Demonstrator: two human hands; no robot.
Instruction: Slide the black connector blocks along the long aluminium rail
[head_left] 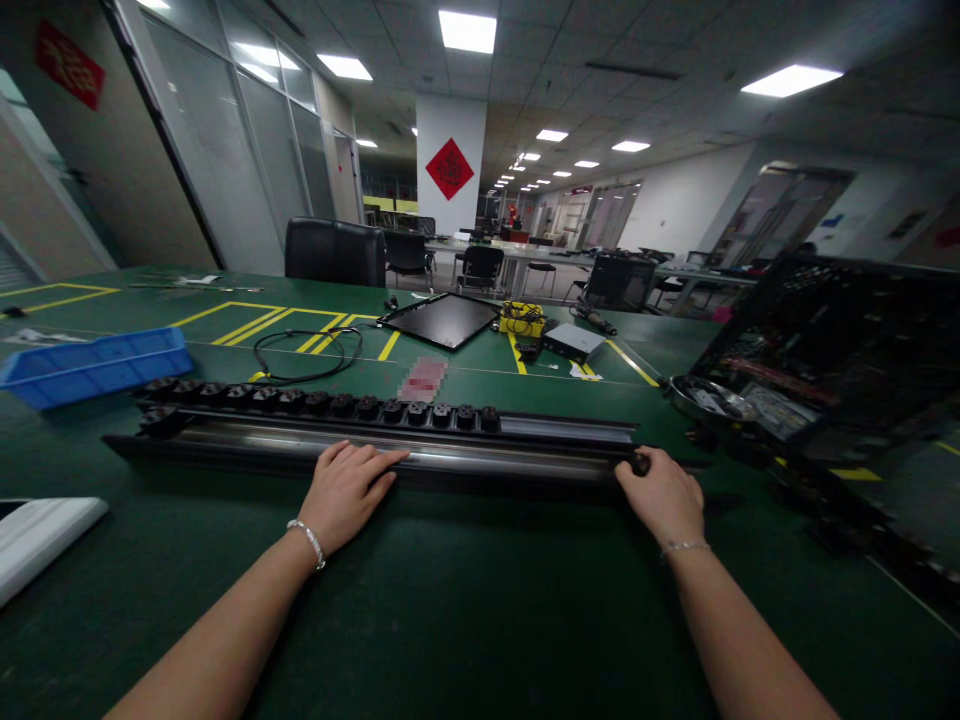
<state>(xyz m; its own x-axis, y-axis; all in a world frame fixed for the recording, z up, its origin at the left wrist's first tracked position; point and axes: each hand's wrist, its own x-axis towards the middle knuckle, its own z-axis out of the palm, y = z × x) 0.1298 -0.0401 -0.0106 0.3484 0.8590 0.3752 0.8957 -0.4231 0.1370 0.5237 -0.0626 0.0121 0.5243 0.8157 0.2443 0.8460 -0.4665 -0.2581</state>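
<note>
In the right grip [666, 492] a small black part [640, 464] is pinched at the long channel [517, 465], where the loosely spread left grip [345, 490] is rested, positioning seemingly in hand and steady bracing called for, with socket-like modules [343, 404] lined up beyond.
</note>
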